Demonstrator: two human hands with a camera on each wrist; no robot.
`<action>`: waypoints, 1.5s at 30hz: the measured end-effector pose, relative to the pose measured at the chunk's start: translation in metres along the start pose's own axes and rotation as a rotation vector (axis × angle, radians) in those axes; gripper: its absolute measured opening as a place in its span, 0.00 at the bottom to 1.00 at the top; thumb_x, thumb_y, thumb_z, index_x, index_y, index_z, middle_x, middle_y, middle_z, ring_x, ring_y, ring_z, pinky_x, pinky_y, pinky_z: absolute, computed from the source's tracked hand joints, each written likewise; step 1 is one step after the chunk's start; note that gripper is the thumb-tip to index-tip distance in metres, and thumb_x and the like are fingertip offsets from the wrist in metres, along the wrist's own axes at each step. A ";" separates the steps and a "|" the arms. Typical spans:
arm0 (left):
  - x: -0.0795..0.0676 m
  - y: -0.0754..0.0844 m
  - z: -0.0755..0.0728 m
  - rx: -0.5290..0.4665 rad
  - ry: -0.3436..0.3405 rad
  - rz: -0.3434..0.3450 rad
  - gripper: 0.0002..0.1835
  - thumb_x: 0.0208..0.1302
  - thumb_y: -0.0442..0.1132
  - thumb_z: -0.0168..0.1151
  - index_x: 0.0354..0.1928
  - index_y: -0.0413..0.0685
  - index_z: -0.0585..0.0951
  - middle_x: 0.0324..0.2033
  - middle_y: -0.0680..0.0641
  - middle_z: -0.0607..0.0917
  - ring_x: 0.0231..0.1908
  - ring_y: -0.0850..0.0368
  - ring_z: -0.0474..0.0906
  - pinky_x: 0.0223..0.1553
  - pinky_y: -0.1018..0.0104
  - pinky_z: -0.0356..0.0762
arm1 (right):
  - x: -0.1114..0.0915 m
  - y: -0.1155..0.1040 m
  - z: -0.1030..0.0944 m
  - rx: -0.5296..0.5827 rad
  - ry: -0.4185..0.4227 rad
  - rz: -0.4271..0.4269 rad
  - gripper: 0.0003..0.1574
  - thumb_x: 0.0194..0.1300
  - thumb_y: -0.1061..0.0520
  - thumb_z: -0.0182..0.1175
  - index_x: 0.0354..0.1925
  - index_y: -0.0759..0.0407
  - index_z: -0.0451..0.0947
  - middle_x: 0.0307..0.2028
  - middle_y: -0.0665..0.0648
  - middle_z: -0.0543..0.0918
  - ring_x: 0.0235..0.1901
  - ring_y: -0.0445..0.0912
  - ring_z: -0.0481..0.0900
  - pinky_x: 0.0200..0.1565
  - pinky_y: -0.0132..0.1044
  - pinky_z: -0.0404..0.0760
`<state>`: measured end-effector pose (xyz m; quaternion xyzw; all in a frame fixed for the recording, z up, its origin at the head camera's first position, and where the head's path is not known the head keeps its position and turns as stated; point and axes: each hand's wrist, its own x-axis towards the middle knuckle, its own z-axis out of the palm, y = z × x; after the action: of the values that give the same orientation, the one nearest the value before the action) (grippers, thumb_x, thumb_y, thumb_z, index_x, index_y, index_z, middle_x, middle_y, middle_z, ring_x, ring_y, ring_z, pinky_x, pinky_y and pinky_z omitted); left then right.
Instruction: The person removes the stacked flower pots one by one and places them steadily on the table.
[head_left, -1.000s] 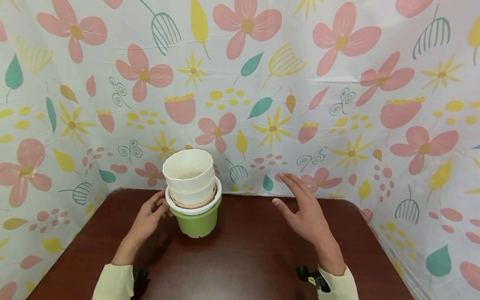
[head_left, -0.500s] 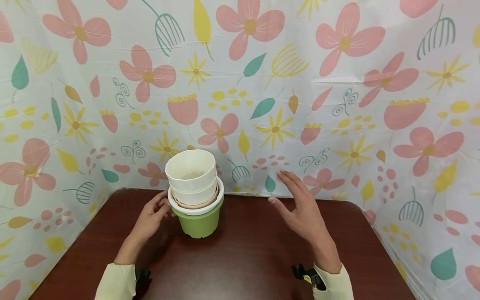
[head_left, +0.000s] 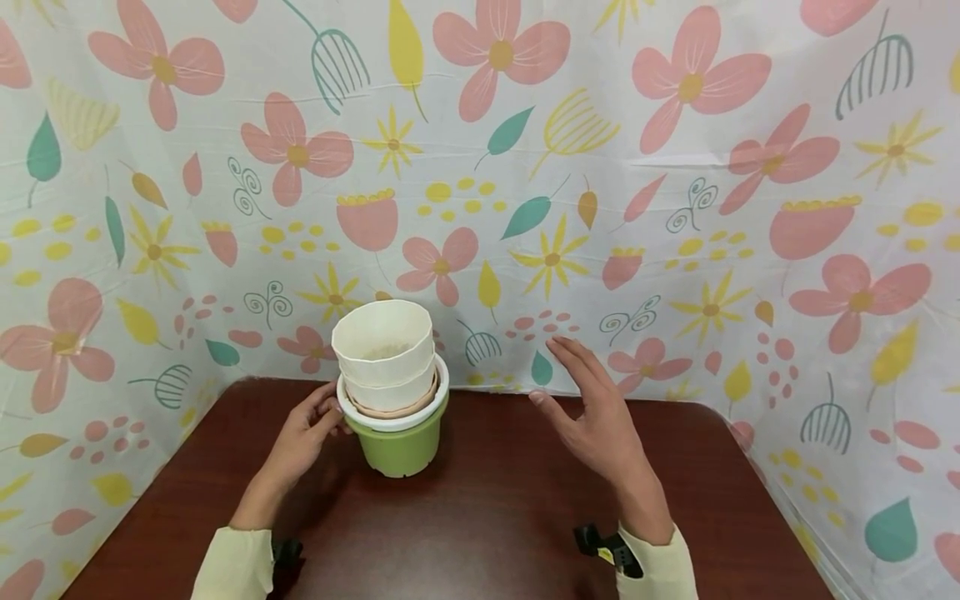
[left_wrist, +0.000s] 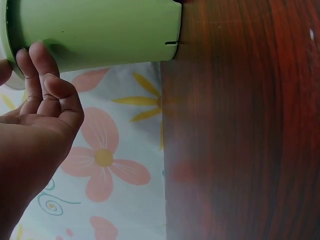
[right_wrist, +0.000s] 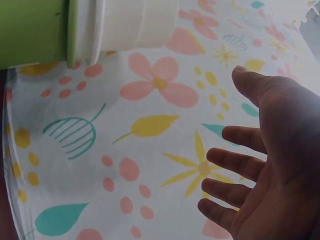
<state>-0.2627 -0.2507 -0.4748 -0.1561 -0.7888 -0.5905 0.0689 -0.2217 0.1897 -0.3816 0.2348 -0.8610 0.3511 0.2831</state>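
Green pot (head_left: 401, 450) below, white faceted pots (head_left: 390, 372) stacked above.

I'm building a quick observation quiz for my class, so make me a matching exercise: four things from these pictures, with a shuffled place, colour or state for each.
Things:
1. Green pot
2. Topmost pot
3. Left hand
4. Right hand

Descriptions:
A. Apart from the stack, thumb spread from the fingers
B. At the stack's bottom
C. Fingers at the stack's side
D. Off-white

Pairs: 1-B, 2-D, 3-C, 4-A
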 end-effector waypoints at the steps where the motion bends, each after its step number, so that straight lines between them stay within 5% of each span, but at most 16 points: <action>1: 0.000 0.000 0.000 0.000 0.000 0.001 0.29 0.86 0.42 0.52 0.81 0.40 0.62 0.40 0.44 0.84 0.40 0.51 0.84 0.41 0.66 0.80 | 0.001 -0.001 0.000 0.004 0.002 0.000 0.47 0.69 0.51 0.74 0.80 0.42 0.65 0.77 0.54 0.68 0.77 0.50 0.65 0.69 0.59 0.71; 8: 0.000 -0.002 -0.002 -0.018 -0.014 0.019 0.29 0.86 0.43 0.52 0.81 0.41 0.62 0.40 0.46 0.84 0.40 0.49 0.84 0.42 0.66 0.81 | 0.006 -0.006 0.003 0.026 0.024 -0.024 0.48 0.69 0.54 0.74 0.81 0.43 0.65 0.78 0.48 0.66 0.77 0.49 0.66 0.69 0.58 0.71; 21: 0.002 -0.002 0.000 -0.032 -0.023 0.011 0.29 0.86 0.43 0.52 0.81 0.41 0.62 0.41 0.46 0.86 0.40 0.52 0.84 0.43 0.62 0.83 | 0.014 -0.014 0.012 0.088 0.025 -0.056 0.47 0.69 0.55 0.74 0.80 0.46 0.67 0.78 0.53 0.68 0.79 0.51 0.62 0.70 0.61 0.69; 30: 0.001 -0.001 -0.001 -0.045 -0.026 0.005 0.30 0.86 0.43 0.52 0.82 0.41 0.61 0.42 0.48 0.86 0.40 0.52 0.84 0.42 0.66 0.81 | 0.020 -0.019 0.023 0.123 0.034 -0.113 0.48 0.67 0.56 0.76 0.79 0.46 0.68 0.78 0.49 0.68 0.77 0.49 0.65 0.74 0.47 0.67; 45: 0.000 -0.003 -0.001 -0.041 -0.020 0.002 0.30 0.86 0.43 0.52 0.82 0.43 0.61 0.41 0.47 0.86 0.40 0.54 0.84 0.42 0.65 0.81 | 0.029 -0.030 0.043 0.162 0.014 -0.142 0.47 0.67 0.54 0.76 0.79 0.47 0.67 0.76 0.54 0.69 0.77 0.48 0.66 0.72 0.51 0.69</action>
<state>-0.2642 -0.2523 -0.4775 -0.1640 -0.7771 -0.6048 0.0586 -0.2384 0.1331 -0.3737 0.3152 -0.8089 0.4004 0.2932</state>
